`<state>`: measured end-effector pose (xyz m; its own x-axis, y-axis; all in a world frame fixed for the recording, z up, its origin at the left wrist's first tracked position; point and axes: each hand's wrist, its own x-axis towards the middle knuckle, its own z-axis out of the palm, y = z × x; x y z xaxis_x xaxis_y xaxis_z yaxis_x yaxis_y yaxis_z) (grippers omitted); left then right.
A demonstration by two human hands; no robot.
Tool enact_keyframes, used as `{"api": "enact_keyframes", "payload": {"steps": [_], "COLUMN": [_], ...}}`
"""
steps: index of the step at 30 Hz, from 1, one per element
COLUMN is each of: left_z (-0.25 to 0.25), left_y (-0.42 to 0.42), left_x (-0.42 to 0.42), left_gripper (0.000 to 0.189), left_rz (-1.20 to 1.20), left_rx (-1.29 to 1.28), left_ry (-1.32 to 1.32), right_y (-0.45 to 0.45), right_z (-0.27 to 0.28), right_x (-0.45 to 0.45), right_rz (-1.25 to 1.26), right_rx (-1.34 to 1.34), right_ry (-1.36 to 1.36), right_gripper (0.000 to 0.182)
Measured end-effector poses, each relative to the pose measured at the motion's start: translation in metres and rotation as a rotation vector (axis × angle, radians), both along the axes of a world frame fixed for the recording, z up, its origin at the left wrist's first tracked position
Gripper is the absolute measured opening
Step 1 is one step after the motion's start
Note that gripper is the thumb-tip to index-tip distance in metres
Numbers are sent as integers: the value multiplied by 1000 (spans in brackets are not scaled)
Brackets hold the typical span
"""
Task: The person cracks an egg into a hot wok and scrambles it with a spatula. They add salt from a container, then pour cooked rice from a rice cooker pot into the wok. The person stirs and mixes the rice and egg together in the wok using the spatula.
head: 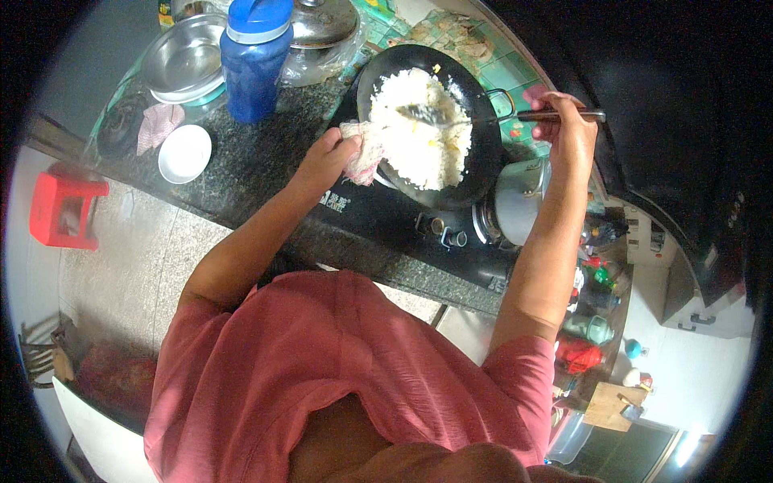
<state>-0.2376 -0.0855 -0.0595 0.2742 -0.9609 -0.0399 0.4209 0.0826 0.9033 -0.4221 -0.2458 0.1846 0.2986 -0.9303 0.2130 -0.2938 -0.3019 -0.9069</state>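
Note:
A dark wok (477, 175) sits on the gas stove, filled with white rice (423, 151) that has small yellow bits in it. My left hand (331, 156) grips a folded cloth (364, 154) at the wok's near left rim; the part of the rim under the cloth is hidden. My right hand (563, 124) is closed around the dark handle of a metal spatula (423, 115), right of the wok. The spatula's blade rests on or in the rice. A wire loop handle (504, 102) stands out from the wok's right side.
Right of the wok stands a metal pot (519, 202). On the granite counter (253, 157) to the left are a blue jug (253, 72), a white dish (185, 154), a checked cloth (158, 125) and metal bowls (187, 57). A lidded pot (323, 24) stands behind. The range hood (652, 121) overhangs the right side.

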Motion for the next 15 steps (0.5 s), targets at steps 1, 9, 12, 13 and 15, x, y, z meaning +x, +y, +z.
{"api": "enact_keyframes", "payload": {"steps": [1,9,12,13,15], "left_z": [4,1,2,5,7], "left_y": [1,-5,-1,0,1], "left_x": [-1,3,4,4,5], "left_gripper": [30,34,35,36,36], "left_rz": [12,-90,-41,-6,-43], "left_rx": [3,-11,3,19,33], "left_ry": [-30,40,-30,-91,13], "right_y": [-1,-5,-2,-2,1], "right_z": [-8,-36,-11,-10,-37], "right_x": [4,0,-3,-4,10], "right_rz": [-33,-116,-100,-74,-143], "right_rx": [27,107,37,28,70], "right_ry": [21,-72,48,86,145], "right_gripper": [16,16,16,16,16]}}
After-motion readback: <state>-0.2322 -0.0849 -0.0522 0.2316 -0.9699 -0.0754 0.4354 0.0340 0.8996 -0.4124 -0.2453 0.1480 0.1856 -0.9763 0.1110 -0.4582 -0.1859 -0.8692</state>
